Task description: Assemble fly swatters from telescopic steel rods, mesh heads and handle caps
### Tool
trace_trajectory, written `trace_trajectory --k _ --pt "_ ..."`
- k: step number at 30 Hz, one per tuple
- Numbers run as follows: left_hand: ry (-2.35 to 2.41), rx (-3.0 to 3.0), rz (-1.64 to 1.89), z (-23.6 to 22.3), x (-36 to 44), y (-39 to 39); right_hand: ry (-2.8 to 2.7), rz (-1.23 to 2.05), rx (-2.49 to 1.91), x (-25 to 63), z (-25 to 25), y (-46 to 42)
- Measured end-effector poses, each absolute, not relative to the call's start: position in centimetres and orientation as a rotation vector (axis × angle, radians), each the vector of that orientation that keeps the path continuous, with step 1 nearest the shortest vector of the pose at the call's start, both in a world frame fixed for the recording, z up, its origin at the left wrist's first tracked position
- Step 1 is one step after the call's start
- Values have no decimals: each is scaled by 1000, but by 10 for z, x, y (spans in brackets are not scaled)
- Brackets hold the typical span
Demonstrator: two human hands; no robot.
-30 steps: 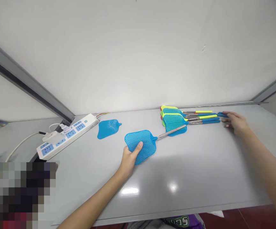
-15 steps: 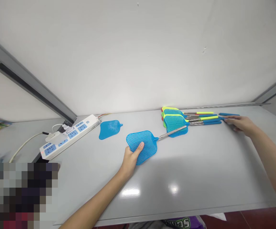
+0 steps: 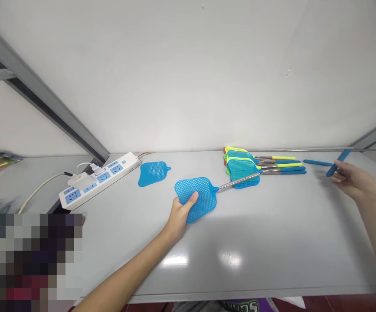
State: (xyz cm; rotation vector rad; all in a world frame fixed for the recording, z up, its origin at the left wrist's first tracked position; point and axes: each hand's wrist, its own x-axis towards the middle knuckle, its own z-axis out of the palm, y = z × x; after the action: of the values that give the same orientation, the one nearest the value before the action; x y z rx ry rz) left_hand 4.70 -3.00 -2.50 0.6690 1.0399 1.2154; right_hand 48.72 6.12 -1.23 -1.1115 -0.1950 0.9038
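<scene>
My left hand [image 3: 181, 214] grips a blue fly swatter head [image 3: 199, 199], thumb on top of the mesh. From its neck a short silver metal rod [image 3: 240, 181] points right, with no handle on its end. At the right, my right hand [image 3: 350, 177] holds a blue handle grip [image 3: 338, 163] between thumb and fingers, raised above the table and tilted. Another blue handle grip [image 3: 318, 163] lies on the table just left of that hand. Beyond the rod's tip is a pile of fly swatters [image 3: 243, 169] with yellow, blue and green heads, handles pointing right.
A loose blue swatter head [image 3: 153, 173] lies left of my left hand. Behind it, a white power strip [image 3: 99, 180] with plugs and cables runs along the left. A thin metal rod [image 3: 321, 150] lies against the back wall. The grey table [image 3: 256, 260] ends at a front edge.
My right hand has picked up one blue handle grip from the table and drawn it up and to the right. My left hand keeps its hold on the swatter head. The view has shifted slightly.
</scene>
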Motion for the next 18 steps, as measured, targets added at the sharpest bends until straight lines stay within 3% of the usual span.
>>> trace_trajectory --k 10,18 --pt "976 561 1364 -22 39 -22 -690 1379 -1050 361 0 69" --pt "1021 584 1448 -20 30 -15 -787 1648 -903 267 -23 44"
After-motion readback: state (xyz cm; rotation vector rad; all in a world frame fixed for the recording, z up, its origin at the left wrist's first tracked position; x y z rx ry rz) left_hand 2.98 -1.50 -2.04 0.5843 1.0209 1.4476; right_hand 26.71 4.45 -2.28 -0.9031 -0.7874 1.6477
